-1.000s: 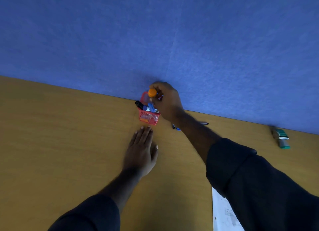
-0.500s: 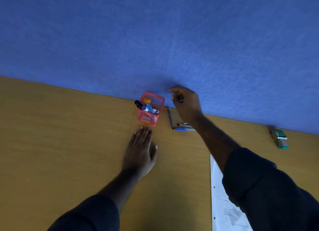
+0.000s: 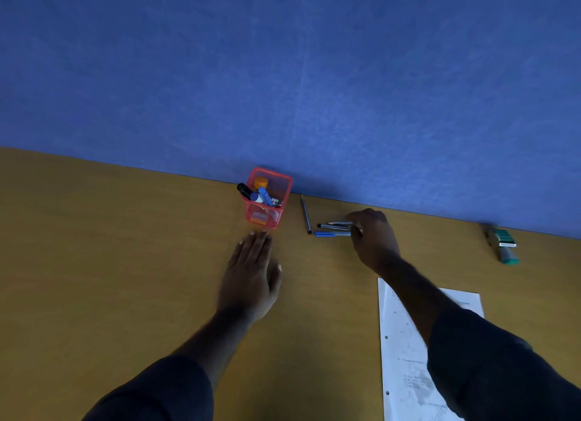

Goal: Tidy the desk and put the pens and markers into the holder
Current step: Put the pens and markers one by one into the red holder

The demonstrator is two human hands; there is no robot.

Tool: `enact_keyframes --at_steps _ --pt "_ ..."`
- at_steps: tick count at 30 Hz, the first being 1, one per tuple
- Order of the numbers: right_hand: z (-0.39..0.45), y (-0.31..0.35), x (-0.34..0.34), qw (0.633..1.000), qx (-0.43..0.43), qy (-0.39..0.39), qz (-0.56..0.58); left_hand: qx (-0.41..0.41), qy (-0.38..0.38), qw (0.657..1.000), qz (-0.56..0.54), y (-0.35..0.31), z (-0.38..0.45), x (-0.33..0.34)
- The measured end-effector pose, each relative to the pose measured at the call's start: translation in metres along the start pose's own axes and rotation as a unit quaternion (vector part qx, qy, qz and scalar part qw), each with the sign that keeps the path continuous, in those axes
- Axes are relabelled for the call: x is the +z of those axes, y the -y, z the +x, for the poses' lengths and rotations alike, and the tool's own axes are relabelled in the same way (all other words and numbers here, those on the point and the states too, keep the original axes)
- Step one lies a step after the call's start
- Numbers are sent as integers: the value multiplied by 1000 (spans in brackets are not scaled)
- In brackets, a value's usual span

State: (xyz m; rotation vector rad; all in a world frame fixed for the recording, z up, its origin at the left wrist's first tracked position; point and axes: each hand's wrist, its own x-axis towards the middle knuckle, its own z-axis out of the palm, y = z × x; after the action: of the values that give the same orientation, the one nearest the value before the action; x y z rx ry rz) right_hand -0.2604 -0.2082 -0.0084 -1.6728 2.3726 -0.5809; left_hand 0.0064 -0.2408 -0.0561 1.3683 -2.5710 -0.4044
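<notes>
Head: right hand [image 3: 372, 241] on pens [image 3: 334, 228]; holder [image 3: 267, 200] nearby

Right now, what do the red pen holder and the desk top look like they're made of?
The red pen holder looks like painted wire mesh, likely metal: its walls show a fine grid you can see through. The desk top looks like wood-grain laminate or veneer, matte, with faint streaks; which one can't be told.

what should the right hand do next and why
Probably close the right hand on the pens under its fingertips and lift them. They lie loose on the desk beside the red holder, which has room.
</notes>
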Motion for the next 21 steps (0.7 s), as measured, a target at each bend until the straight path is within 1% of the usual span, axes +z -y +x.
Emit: enact_keyframes --at_steps 2,7,9,11,13,15,17,21 --pt "2 8 4 1000 -13 -5 19 -1 1 1000 -3 0 0 0" --pt "22 49 15 997 -44 13 64 -1 -5 1000 0 0 0 -1" --pt "34 68 22 998 -33 9 54 0 -6 1000 -3 -1 0 -1" --pt "44 82 30 999 -3 24 30 -1 -3 1000 -3 -1 1 -1" --pt "45 88 37 999 26 47 1 -1 -2 1000 -2 -2 2 -1" --pt "40 88 43 997 49 53 -8 0 -7 1000 1 -2 2 -1" --pt "32 87 48 997 58 53 -20 0 -10 1000 2 -2 2 -1" --pt "21 83 48 995 50 79 -16 2 -11 1000 4 -2 1 1"
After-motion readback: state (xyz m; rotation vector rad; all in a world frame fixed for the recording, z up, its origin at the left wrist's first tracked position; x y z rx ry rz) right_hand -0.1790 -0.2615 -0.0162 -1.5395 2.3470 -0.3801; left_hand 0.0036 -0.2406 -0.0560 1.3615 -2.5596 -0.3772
